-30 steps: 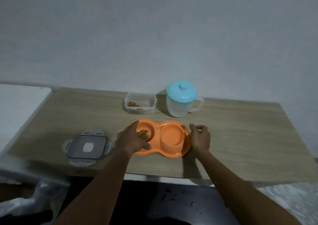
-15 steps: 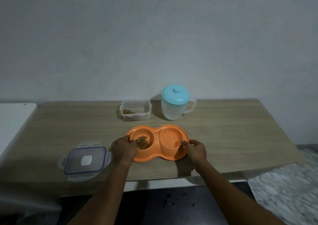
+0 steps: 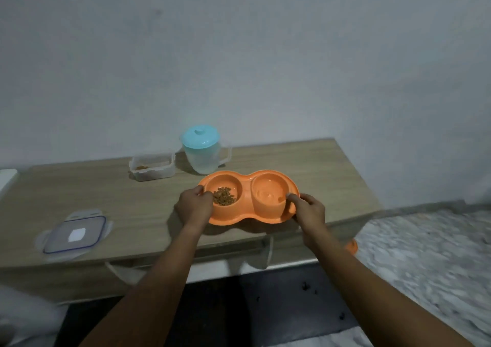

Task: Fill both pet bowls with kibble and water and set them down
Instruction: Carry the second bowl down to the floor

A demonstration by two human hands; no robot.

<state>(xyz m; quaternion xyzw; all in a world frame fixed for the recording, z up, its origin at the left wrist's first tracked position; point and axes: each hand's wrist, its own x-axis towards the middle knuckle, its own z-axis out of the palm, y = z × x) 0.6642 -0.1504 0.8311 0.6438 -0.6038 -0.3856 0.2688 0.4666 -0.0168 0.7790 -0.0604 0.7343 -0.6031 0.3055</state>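
Both hands are clamped on the double pet bowl, one at each end: the left hand curls over the rim at 9 o'clock, its thumb beside the kibble, and the right hand pinches the rim at 3 o'clock. The orange bowl sits level over the near right part of the bench, close to the front edge. A shadow lies under its near rim, and whether it touches the wood cannot be told. Its long axis runs from 9 to 3 o'clock, wells facing up. The left well holds a small heap of kibble; the right well shows a pale sheen on its floor.

At 11 o'clock from the bowl, just behind it, a clear jug with a blue lid stands upright, handle to the right. At 10 o'clock, beside the jug, an open clear container holds a little kibble in one corner. Well apart at 8 o'clock, a blue-trimmed container lid lies flat near the bench's front edge.

The bench is pale wood grain against a plain grey-white wall. A mottled pale floor spreads at 4 o'clock, and a small orange object, too blurred to name, shows below the bench by the right forearm.
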